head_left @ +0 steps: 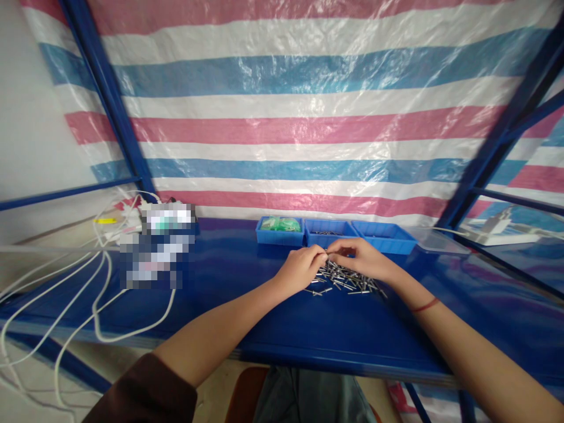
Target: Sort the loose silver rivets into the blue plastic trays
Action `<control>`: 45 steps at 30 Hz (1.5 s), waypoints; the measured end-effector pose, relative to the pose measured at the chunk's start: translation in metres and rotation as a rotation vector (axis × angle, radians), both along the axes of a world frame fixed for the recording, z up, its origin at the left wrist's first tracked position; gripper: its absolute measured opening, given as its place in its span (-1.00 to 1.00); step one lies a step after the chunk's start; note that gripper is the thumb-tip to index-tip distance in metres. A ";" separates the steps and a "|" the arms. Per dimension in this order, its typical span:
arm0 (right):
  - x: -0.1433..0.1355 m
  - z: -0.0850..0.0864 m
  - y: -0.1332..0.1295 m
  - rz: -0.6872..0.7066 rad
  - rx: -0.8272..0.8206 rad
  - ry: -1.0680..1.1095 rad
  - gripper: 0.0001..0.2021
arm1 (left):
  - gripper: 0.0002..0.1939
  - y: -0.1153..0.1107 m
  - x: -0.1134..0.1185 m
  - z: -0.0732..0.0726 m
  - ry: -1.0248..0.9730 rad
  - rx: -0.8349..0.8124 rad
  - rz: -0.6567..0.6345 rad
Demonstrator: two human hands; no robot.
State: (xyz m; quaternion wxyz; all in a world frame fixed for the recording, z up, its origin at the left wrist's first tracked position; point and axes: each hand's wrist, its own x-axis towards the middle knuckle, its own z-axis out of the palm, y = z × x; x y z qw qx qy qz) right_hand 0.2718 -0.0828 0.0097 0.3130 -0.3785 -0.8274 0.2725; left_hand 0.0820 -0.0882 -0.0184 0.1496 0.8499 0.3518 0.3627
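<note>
Metal pins (348, 281) lay heaped on the blue table (273, 329). Above them the left hand (301, 268) and right hand (363, 257) met fingertip to fingertip, pinching something too small to identify. At 12 o'clock stood 3 blue trays (335, 232); at 9 o'clock, a blurred patch.

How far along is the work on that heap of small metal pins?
Done: the middle blue bin holds a few metal pieces, though they are too small to identify. In hand: the left hand and right hand meet fingertip to fingertip over the pile of pins, pinching something tiny. Left: most pins lie loose on the blue table.
</note>
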 end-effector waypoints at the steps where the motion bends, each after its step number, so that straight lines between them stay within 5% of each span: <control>1: -0.002 0.001 -0.001 -0.009 -0.004 0.025 -0.75 | -0.78 0.000 0.000 0.000 -0.051 -0.039 -0.014; 11: -0.009 0.005 -0.005 -0.004 -0.010 0.216 -0.73 | -0.71 0.003 0.002 -0.002 -0.230 -0.192 -0.042; 26: -0.010 0.003 -0.004 -0.046 0.027 0.168 -0.75 | -0.88 0.000 0.001 0.003 -0.334 -0.006 0.064; 45: -0.020 0.005 -0.010 0.011 -0.053 0.163 -0.69 | -0.89 0.000 0.001 0.006 -0.430 0.085 0.038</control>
